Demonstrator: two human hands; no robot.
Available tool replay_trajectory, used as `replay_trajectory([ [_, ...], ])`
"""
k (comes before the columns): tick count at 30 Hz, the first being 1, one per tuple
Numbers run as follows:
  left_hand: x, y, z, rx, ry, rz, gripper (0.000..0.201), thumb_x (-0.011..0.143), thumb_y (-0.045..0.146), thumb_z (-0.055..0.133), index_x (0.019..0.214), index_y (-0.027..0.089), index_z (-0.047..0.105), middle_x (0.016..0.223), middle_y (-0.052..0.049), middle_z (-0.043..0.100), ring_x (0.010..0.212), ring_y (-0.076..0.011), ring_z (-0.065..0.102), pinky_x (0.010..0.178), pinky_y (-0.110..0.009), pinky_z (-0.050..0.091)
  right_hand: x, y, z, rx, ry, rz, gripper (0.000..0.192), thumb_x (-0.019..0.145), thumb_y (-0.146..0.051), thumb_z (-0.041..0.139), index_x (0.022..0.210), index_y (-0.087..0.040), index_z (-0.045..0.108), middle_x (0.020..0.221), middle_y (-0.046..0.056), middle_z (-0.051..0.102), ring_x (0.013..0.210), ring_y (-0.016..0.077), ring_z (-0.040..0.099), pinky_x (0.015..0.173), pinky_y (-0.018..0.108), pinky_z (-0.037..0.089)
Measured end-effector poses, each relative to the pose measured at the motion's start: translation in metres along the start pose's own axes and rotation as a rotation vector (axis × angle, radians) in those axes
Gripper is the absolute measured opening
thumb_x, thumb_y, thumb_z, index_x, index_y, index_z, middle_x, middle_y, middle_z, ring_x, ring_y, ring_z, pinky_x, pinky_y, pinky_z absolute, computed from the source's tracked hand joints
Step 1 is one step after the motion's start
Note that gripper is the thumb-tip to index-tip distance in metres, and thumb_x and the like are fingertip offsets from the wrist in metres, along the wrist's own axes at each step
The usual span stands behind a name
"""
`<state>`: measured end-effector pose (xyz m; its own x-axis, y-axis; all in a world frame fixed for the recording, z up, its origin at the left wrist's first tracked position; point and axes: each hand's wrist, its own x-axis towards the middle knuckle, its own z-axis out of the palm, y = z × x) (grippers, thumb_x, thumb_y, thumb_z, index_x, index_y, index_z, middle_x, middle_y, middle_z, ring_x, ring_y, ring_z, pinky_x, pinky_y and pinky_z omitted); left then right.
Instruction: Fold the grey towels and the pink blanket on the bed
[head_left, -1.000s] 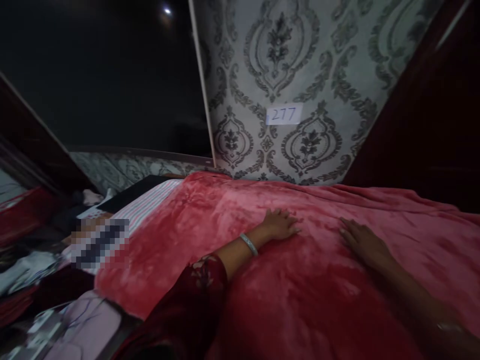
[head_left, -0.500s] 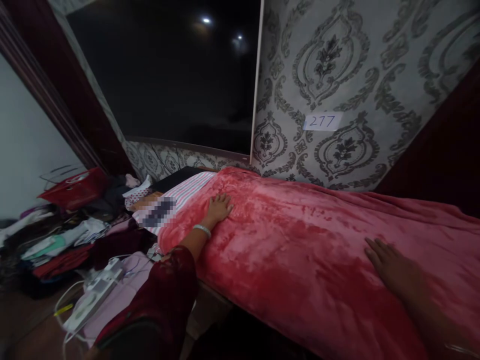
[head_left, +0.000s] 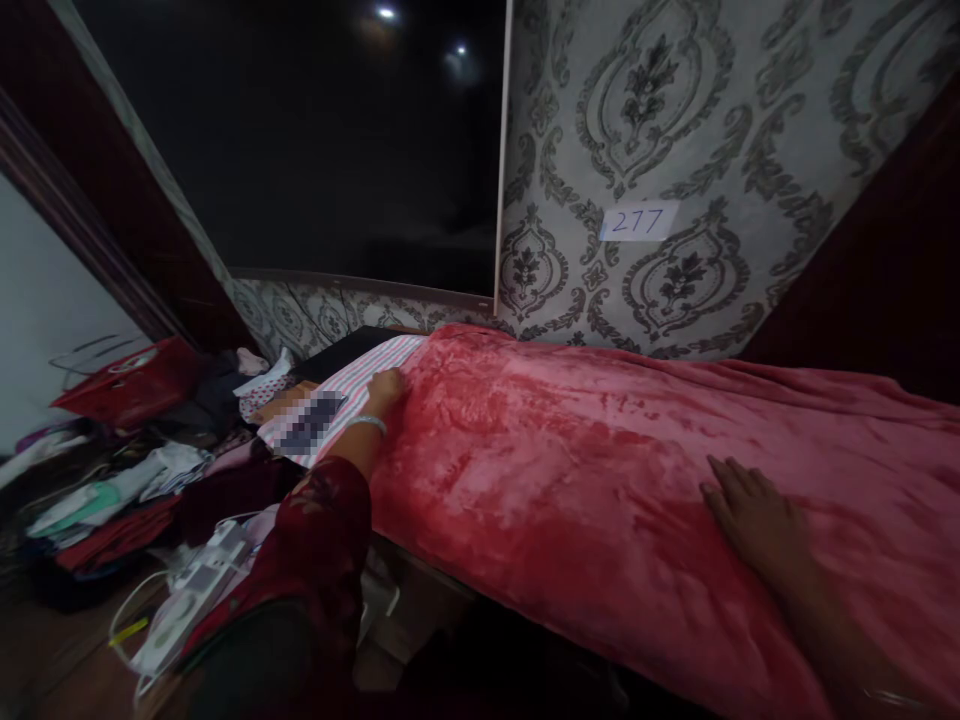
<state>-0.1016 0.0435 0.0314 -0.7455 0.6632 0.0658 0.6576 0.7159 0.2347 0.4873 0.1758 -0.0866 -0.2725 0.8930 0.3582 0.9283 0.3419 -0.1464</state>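
Note:
A plush red blanket [head_left: 570,450] is spread over a bed. My left hand [head_left: 385,389], with a silver bangle on the wrist and a dark red sleeve, rests at the blanket's left edge, where it meets a pink-and-white striped sheet [head_left: 352,385]; I cannot see whether its fingers pinch the edge. My right hand [head_left: 757,515] lies flat on the blanket at the right, fingers spread, holding nothing.
Patterned grey wallpaper [head_left: 675,120] with a paper label "277" [head_left: 639,221] rises behind the bed beside a dark window [head_left: 322,140]. Piled clothes [head_left: 112,480], a red bag [head_left: 131,385] and a white power strip with cables [head_left: 184,595] crowd the floor at left.
My left hand has slid leftward across the blanket from its middle to its left edge. My right hand stayed flat on the blanket. The view turned left.

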Motion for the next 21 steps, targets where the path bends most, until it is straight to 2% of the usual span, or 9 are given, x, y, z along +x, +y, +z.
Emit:
replay_trajectory([
  [5,0.019,0.003,0.006,-0.065,0.043,0.002,0.042,0.097,0.029,0.045,0.133,0.015,0.063,0.134,-0.019,0.065,0.129,-0.0315,0.056,0.098,-0.037,0.043,-0.001,-0.006,-0.013,-0.041,-0.04,0.013,0.076,0.098,-0.054,0.01,0.149,-0.014,0.049,0.153,0.017,0.048,0.142,0.0362,0.04,0.111,0.063,0.036],
  [8,0.033,0.005,0.012,-0.117,0.039,-0.01,0.044,0.097,0.032,0.048,0.136,0.015,0.06,0.136,-0.019,0.063,0.125,-0.029,0.058,0.094,-0.033,0.044,-0.002,-0.01,-0.017,-0.053,-0.066,0.024,0.079,0.098,-0.055,0.006,0.151,-0.013,0.047,0.155,0.017,0.045,0.144,0.0364,0.038,0.112,0.062,0.035],
  [12,0.052,0.006,0.016,-0.196,-0.001,-0.077,0.038,0.096,0.041,0.053,0.114,0.011,0.069,0.11,-0.019,0.072,0.101,-0.0281,0.068,0.079,-0.032,0.047,-0.002,-0.011,-0.016,-0.051,-0.065,0.034,0.078,0.098,-0.055,0.007,0.149,-0.014,0.048,0.155,0.015,0.046,0.143,0.0358,0.039,0.112,0.062,0.035],
  [15,0.063,0.005,0.016,-0.243,-0.009,-0.109,0.032,0.093,0.04,0.057,0.098,0.011,0.071,0.091,-0.016,0.073,0.086,-0.0266,0.068,0.072,-0.033,0.047,-0.001,-0.009,-0.013,-0.051,-0.04,0.033,0.077,0.097,-0.055,0.008,0.149,-0.015,0.048,0.154,0.015,0.048,0.142,0.036,0.041,0.11,0.063,0.037],
  [17,0.067,0.004,0.017,-0.262,0.031,-0.119,0.03,0.093,0.036,0.055,0.099,0.012,0.07,0.092,-0.015,0.072,0.088,-0.0266,0.067,0.073,-0.033,0.047,0.0,-0.008,-0.011,-0.054,-0.031,0.035,0.077,0.097,-0.055,0.007,0.149,-0.016,0.048,0.153,0.015,0.048,0.141,0.0357,0.042,0.11,0.062,0.038],
  [21,0.071,0.002,0.021,-0.258,0.141,-0.151,0.032,0.095,0.03,0.047,0.111,0.012,0.068,0.113,-0.02,0.07,0.107,-0.0313,0.063,0.086,-0.038,0.047,0.001,-0.004,-0.007,-0.074,-0.023,0.022,0.079,0.096,-0.056,0.008,0.149,-0.015,0.049,0.152,0.015,0.049,0.141,0.0355,0.043,0.109,0.06,0.039],
])
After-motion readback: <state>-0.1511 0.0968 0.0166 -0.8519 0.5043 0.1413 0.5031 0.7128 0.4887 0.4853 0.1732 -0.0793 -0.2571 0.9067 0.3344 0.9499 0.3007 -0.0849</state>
